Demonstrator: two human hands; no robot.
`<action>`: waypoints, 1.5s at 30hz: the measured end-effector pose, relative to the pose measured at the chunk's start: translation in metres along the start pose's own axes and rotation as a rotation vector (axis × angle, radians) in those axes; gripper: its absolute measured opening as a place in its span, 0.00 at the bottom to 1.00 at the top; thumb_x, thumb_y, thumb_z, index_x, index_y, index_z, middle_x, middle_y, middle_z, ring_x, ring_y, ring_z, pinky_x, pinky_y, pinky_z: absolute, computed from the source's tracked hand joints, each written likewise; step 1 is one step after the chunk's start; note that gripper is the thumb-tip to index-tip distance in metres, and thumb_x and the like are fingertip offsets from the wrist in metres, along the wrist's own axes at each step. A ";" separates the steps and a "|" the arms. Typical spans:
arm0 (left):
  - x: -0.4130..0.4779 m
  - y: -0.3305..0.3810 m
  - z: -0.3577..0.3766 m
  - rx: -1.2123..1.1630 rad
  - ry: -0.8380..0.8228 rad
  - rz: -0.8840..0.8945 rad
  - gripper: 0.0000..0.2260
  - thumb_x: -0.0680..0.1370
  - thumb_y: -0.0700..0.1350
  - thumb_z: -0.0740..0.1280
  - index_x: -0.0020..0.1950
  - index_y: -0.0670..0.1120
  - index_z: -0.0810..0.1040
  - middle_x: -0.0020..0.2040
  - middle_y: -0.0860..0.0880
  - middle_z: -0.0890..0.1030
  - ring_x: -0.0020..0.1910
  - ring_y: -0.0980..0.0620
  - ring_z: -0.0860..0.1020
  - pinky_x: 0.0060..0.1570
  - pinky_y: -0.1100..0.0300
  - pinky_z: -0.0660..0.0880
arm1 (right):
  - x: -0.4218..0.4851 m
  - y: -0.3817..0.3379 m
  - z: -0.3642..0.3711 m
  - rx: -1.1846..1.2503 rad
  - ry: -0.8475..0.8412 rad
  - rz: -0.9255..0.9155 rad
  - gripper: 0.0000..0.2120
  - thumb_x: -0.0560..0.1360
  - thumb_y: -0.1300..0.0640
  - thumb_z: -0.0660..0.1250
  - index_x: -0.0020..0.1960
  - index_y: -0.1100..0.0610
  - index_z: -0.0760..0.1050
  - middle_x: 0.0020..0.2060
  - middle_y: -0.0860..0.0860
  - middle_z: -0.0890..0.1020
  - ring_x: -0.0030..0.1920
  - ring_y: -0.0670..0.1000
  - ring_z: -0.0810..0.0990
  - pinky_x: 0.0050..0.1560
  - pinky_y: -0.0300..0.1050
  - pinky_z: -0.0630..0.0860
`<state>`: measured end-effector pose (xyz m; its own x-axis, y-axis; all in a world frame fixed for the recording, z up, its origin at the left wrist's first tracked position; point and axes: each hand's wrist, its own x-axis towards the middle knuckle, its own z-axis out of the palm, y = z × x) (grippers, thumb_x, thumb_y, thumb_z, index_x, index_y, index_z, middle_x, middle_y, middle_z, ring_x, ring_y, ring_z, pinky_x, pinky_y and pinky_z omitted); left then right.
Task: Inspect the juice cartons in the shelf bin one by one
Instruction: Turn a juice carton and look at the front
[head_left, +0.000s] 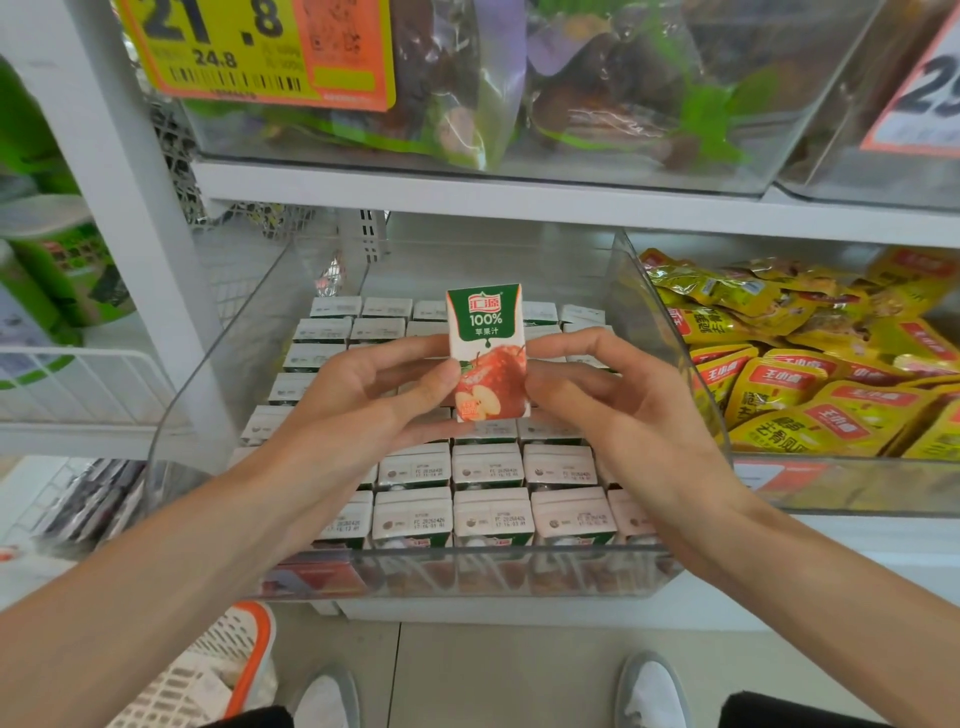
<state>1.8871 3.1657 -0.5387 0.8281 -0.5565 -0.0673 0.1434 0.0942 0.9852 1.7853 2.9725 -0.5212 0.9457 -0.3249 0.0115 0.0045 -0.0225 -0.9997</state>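
The carton is held upright above the middle of the bin, clear of the rows below, with its front to the camera: a green top band printed "100%" and a red apple with a cut half beneath. The left hand grips its lower left side, thumb pressed on the front by the apple and fingers curled round behind. The right hand pinches the right edge, its fingers bent and their tips meeting the carton's side (how far the thumb reaches behind cannot be seen).

Under the hands the other cartons stand packed in tight rows, tops up, each top stamped with a small date code. They fill the clear plastic bin from its front wall nearly to the back. The bin sits on a white shelf.

Just to the right, touching the bin, a second clear bin holds a heap of yellow packets with red labels. On the shelf above, another clear bin holds bagged goods, and a yellow and orange price tag reading "21.8" hangs at its left front. To the left is a white wire basket. On the floor below stand a white and orange basket and the person's two shoes.
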 end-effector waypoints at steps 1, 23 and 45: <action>0.000 0.000 0.000 -0.003 0.002 0.001 0.13 0.73 0.49 0.76 0.57 0.53 0.87 0.58 0.47 0.88 0.57 0.48 0.87 0.52 0.58 0.84 | 0.001 0.000 -0.001 0.014 -0.016 -0.002 0.08 0.81 0.65 0.69 0.57 0.56 0.83 0.50 0.52 0.90 0.54 0.52 0.89 0.57 0.43 0.84; -0.002 0.003 0.004 -0.073 -0.038 -0.013 0.11 0.73 0.42 0.75 0.55 0.49 0.84 0.58 0.43 0.87 0.55 0.43 0.87 0.49 0.53 0.85 | 0.006 0.004 -0.008 -0.072 -0.011 -0.027 0.14 0.81 0.64 0.68 0.56 0.49 0.88 0.52 0.45 0.89 0.53 0.44 0.86 0.45 0.34 0.78; -0.005 0.010 0.011 -0.098 -0.025 -0.056 0.29 0.66 0.53 0.80 0.65 0.47 0.78 0.56 0.45 0.88 0.55 0.45 0.87 0.49 0.58 0.84 | 0.005 0.003 0.001 -0.240 -0.150 0.015 0.19 0.76 0.36 0.71 0.63 0.42 0.84 0.52 0.43 0.88 0.50 0.38 0.84 0.48 0.33 0.75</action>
<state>1.8788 3.1605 -0.5270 0.8037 -0.5835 -0.1166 0.2422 0.1419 0.9598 1.7908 2.9714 -0.5246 0.9826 -0.1840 -0.0242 -0.0701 -0.2473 -0.9664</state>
